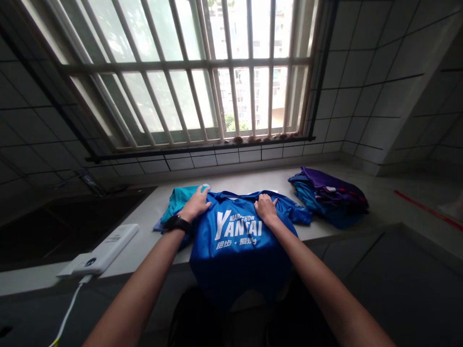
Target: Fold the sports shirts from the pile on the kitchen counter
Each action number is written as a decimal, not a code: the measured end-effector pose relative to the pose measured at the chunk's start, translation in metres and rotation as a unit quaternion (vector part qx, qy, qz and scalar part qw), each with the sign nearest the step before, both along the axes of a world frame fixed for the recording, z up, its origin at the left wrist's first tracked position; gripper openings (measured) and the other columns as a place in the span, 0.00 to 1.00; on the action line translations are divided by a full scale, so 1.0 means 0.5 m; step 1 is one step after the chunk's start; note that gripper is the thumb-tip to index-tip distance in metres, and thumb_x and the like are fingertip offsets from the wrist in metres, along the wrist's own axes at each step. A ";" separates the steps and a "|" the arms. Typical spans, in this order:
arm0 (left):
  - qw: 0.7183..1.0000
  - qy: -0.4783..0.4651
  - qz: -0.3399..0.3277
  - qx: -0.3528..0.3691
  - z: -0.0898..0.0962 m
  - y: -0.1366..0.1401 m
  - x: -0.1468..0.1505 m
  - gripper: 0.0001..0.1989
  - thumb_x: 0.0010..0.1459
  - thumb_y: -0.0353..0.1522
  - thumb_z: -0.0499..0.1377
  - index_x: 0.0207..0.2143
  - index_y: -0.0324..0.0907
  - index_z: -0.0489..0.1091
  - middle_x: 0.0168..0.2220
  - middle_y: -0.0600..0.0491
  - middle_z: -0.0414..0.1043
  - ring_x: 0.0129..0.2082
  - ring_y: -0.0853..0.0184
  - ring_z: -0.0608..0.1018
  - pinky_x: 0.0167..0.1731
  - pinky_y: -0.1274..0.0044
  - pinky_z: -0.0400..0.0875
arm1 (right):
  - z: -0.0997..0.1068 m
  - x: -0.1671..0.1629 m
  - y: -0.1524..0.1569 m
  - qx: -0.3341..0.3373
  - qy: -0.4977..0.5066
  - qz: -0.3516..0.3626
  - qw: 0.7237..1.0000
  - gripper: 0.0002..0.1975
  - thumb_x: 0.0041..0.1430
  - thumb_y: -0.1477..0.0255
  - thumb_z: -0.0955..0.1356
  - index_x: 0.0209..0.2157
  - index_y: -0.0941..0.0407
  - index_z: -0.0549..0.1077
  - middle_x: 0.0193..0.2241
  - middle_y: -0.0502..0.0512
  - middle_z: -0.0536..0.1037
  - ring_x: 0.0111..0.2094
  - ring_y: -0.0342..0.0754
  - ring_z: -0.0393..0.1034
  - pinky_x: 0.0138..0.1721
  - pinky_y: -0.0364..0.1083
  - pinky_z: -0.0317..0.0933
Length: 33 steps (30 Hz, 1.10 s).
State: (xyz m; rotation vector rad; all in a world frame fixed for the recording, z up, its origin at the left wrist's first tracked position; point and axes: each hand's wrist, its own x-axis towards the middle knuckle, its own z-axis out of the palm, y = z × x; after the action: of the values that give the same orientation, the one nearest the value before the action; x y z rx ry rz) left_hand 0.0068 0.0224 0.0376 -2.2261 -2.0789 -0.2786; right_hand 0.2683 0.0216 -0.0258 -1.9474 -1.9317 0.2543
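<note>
A blue T-shirt (238, 260) with white "Marathon Yantai" lettering lies over the counter edge, its lower part hanging down the front. My left hand (195, 203), with a dark watch on the wrist, rests on the shirt's left shoulder with its fingers spread. Near the collar on the other side, my right hand (265, 206) has curled fingers closed on the blue fabric; the fingertips are partly hidden. A teal garment (183, 196) shows beneath and beyond my left hand. The shirt's right sleeve (298, 212) lies stretched out on the counter.
Folded clothes in purple and blue form a stack (329, 195) on the right. A white power strip (108, 250) with a cable lies left, beside a dark sink (72, 221) and its faucet (88, 182). A barred window (188, 62) is behind the counter (318, 233). A red strip (428, 209) lies far right.
</note>
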 end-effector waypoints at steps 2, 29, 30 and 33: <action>0.998 0.054 -0.009 0.008 -0.024 -0.018 0.032 0.22 0.64 0.30 0.58 0.61 0.39 0.68 0.67 0.36 0.64 0.63 0.52 0.72 0.59 0.68 0.69 | -0.003 0.003 0.003 0.000 -0.007 0.011 1.000 0.26 0.71 0.70 0.57 0.65 0.59 0.68 0.71 0.69 0.60 0.72 0.58 0.49 0.71 0.66 0.42; 0.998 0.001 -0.036 0.054 -0.137 -0.048 0.098 0.26 0.68 0.39 0.49 0.61 0.39 0.73 0.64 0.39 0.70 0.65 0.52 0.72 0.62 0.64 0.66 | 0.101 0.228 -0.019 -0.134 -0.136 -0.063 0.980 0.21 0.58 0.77 0.68 0.53 0.63 0.79 0.50 0.72 0.81 0.53 0.60 0.77 0.48 0.47 0.69; 0.998 0.000 -0.035 0.051 -0.136 -0.049 0.098 0.26 0.68 0.40 0.49 0.61 0.39 0.73 0.64 0.39 0.70 0.65 0.53 0.72 0.62 0.64 0.66 | 0.105 0.234 -0.018 -0.143 -0.139 -0.058 0.978 0.20 0.57 0.78 0.68 0.51 0.62 0.80 0.48 0.71 0.82 0.51 0.59 0.78 0.45 0.46 0.68; 0.998 -0.002 -0.034 0.047 -0.134 -0.052 0.099 0.26 0.68 0.40 0.49 0.61 0.40 0.73 0.65 0.40 0.70 0.65 0.54 0.72 0.63 0.65 0.65 | 0.117 0.238 -0.007 -0.134 -0.136 -0.043 0.981 0.16 0.60 0.75 0.68 0.48 0.62 0.81 0.47 0.71 0.82 0.51 0.59 0.78 0.45 0.46 0.67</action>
State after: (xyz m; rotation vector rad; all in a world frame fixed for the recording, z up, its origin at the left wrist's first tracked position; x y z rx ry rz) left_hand 0.0563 -0.0035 -0.0293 -2.2466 -1.9505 -0.3792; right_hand 0.3872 0.0181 0.0327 -2.3415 -2.0620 0.2450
